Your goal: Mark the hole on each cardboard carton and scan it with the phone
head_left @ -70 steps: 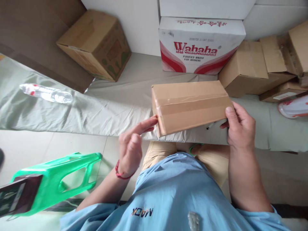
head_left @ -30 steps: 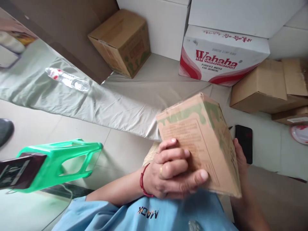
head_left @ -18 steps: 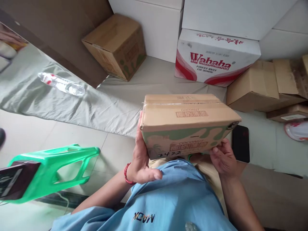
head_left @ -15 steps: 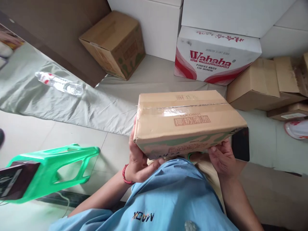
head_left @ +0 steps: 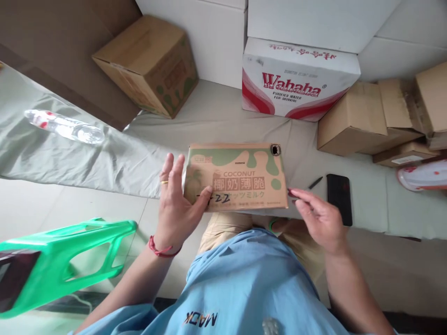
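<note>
A cardboard box [head_left: 240, 163] printed with "COCONUT", green splashes and handwritten digits sits at the near edge of the cloth-covered table, its printed face toward me. My left hand [head_left: 179, 200] is at its left side, fingers stretched out and apart, thumb lying on the printed face. Just at the lower right edge of the box is my right hand [head_left: 319, 216], fingers forward and loosely spread; whether the fingertips touch the cardboard is hard to tell. A dark pen [head_left: 316, 183] and a black phone [head_left: 339, 199] lie to the right of the box.
Another coconut box [head_left: 150, 65] stands at the back left, a Wahaha water carton [head_left: 296, 81] at the back. Several brown boxes [head_left: 352, 116] fill the right side. A water bottle [head_left: 64, 126] lies on the cloth at left. A green stool [head_left: 70, 260] is on the floor.
The box has come down from my two-handed hold to the table edge and turned, its printed face now toward me. My left fingers have straightened; my right hand has left its underside.
</note>
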{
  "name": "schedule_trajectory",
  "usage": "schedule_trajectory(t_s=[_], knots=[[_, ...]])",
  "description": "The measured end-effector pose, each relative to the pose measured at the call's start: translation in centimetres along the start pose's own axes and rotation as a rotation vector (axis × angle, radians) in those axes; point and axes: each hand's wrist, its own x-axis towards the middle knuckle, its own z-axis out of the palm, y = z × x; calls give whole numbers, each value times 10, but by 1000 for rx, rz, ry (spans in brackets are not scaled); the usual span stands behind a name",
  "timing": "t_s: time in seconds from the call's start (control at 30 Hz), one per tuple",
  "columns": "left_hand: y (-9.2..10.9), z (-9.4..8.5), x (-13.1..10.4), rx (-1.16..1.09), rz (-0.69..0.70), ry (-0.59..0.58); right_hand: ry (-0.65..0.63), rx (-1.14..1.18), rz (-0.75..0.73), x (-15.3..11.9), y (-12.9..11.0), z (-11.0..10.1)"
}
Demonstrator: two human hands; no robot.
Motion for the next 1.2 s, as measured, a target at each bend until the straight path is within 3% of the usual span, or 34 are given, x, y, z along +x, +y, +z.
schedule_trajectory(t_s=[0.07, 0.13, 0.27, 0.43, 0.53, 0.63, 0.7, 0.77, 0.83, 0.9, 0.97, 1.03, 1.2], knots=[[18, 1, 4, 104, 144, 26, 36, -229, 72, 15, 17, -13], [42, 2, 8, 103, 305, -11, -8, -562, 189, 29, 33, -27], [83, 13, 18, 38, 511, -144, -331, -1011, 370, 50, 48, -42], [93, 47, 29, 208, 542, -395, -577, -1118, 350, 66, 50, -39], [91, 59, 32, 311, 519, -543, -616, -1107, 328, 73, 51, -39], [91, 60, 33, 353, 531, -618, -599, -1109, 340, 78, 50, -46], [92, 58, 34, 364, 541, -636, -458, -1023, 359, 82, 48, -53], [93, 57, 34, 375, 546, -646, -166, -774, 337, 86, 43, -62], [92, 58, 35, 384, 549, -640, 192, -342, 250, 90, 36, -69], [92, 59, 34, 386, 550, -628, 429, 186, 174, 97, 27, -71], [91, 60, 34, 379, 550, -620, 465, 633, 187, 104, 14, -66], [91, 60, 34, 371, 548, -618, 394, 841, 259, 112, 0, -54], [94, 59, 36, 366, 546, -625, 147, 790, 268, 128, -33, -1]])
